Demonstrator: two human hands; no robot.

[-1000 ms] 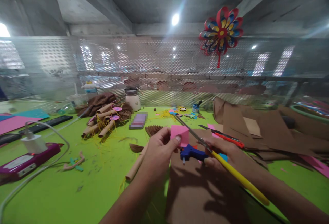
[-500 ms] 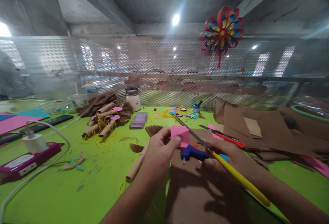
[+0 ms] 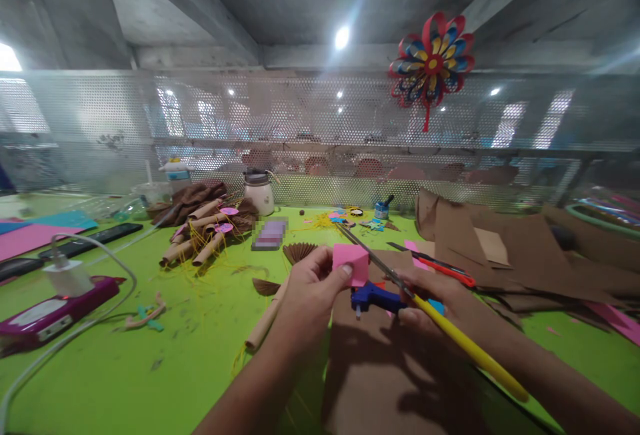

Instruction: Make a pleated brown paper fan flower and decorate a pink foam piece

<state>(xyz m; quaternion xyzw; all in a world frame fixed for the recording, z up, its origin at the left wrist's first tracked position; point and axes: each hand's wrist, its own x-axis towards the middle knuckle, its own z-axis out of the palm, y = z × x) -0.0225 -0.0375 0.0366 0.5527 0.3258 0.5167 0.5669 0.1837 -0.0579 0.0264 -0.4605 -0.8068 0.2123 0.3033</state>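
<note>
My left hand pinches a small folded pink paper between thumb and fingers, above the green table. My right hand grips long scissors with yellow handles; their metal blades point up and left, running just behind the pink paper. A blue glue gun lies on a brown paper sheet right under both hands.
Rolled brown paper tubes and a white jar stand at the back left. A charger and cable lie on a magenta case at the left. Brown sheets and red-handled scissors are at the right. A perforated metal screen closes the far edge; a paper pinwheel hangs on it.
Hardly anything has moved: the pink paper and the scissors have shifted very slightly in my hands. A blurred figure showed at the far left half a second ago and is gone.
</note>
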